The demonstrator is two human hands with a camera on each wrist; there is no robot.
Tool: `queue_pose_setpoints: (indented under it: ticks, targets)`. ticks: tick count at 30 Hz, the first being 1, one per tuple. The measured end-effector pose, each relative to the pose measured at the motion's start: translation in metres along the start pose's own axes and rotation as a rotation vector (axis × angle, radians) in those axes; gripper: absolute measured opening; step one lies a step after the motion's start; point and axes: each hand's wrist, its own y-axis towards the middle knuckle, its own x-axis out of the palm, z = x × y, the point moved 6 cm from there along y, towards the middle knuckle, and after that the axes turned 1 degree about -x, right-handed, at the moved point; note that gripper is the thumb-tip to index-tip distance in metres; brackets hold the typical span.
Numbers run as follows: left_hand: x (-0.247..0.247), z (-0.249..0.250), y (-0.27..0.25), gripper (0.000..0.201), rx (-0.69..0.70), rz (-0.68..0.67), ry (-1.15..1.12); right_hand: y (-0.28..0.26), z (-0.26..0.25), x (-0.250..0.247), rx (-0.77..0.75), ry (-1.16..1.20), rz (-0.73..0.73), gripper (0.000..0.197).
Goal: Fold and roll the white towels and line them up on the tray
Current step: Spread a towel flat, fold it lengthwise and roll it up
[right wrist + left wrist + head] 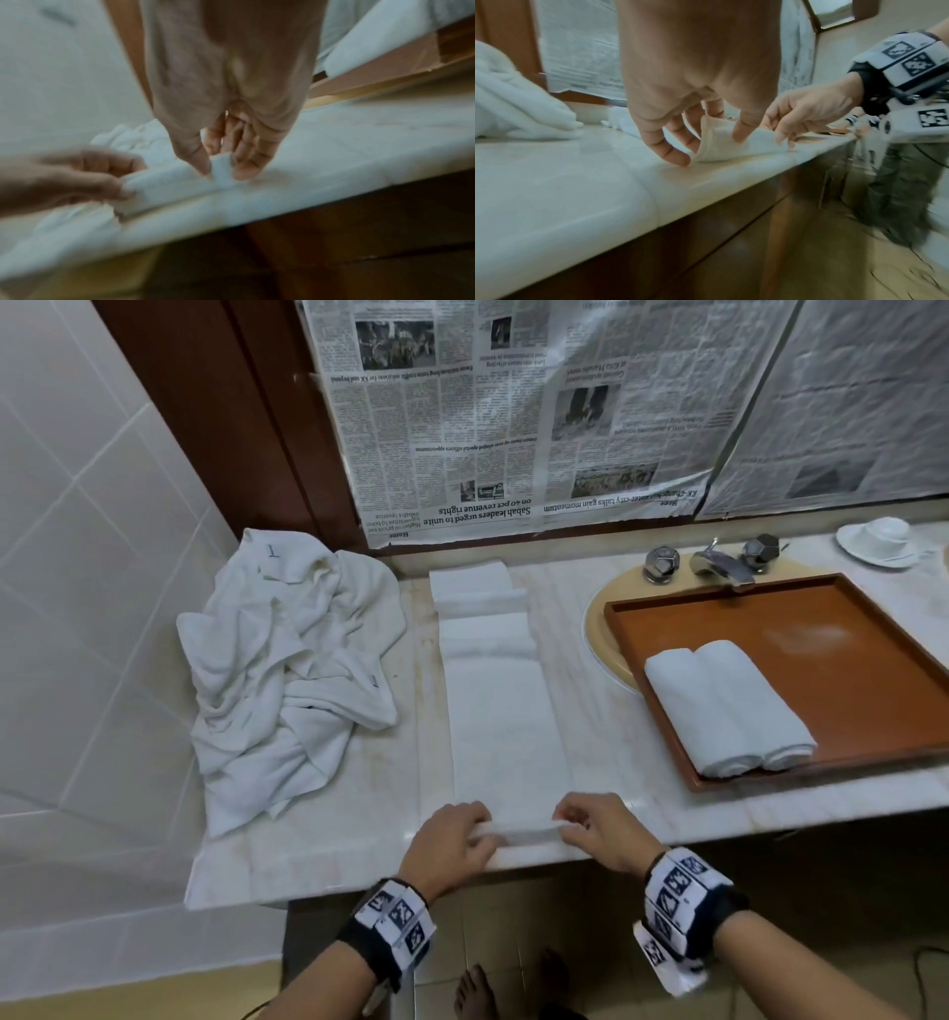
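Towel strip [506, 711] pinched at near end, left of tray [801, 629].
Left hand [452, 845] and right hand [606, 829] are clamped on its lifted edge; two rolled towels [729, 706] are kept in tray.

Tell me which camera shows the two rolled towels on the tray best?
The head view: both rolled towels lie whole, side by side, at the near left of the tray. The right wrist view catches only a blurred white corner of them; the left wrist view shows none.

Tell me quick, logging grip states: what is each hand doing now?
Left hand: pinching the near-left corner of the long folded white towel.
Right hand: pinching its near-right corner.
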Motion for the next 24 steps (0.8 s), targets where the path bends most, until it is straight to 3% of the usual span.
queue_pose_setpoints:
  ticks: [5, 8, 11, 14, 18, 21, 24]
  targets:
    - [-0.011, -0.015, 0.018, 0.036, -0.267, -0.019, -0.172, 0.020, 0.009, -0.004, 0.113, 0.124, 0.158, 0.007]
    - [-0.009, -0.017, 0.015, 0.012, -0.343, 0.123, -0.241, 0.018, 0.006, 0.004, 0.027, -0.008, 0.237, 0.009]
    - [-0.003, -0.013, 0.008, 0.011, -0.286, 0.264, -0.174, 0.012, -0.005, 0.015, -0.205, -0.395, 0.317, 0.018]
    - [0.006, -0.001, 0.003, 0.022, -0.116, 0.310, 0.057, 0.004, -0.013, 0.023, -0.356, -0.646, 0.345, 0.021]
    - [0.015, 0.014, -0.006, 0.016, -0.019, 0.272, 0.286, -0.001, -0.014, 0.028, -0.359, -0.697, 0.263, 0.028]
    - [0.017, 0.021, -0.007, 0.037, -0.039, 0.191, 0.387, 0.006, -0.018, 0.030, -0.358, -0.712, 0.234, 0.030]
    - [0.014, 0.021, -0.001, 0.032, -0.051, 0.186, 0.437, 0.015, -0.022, 0.023, -0.338, -0.660, 0.202, 0.024]
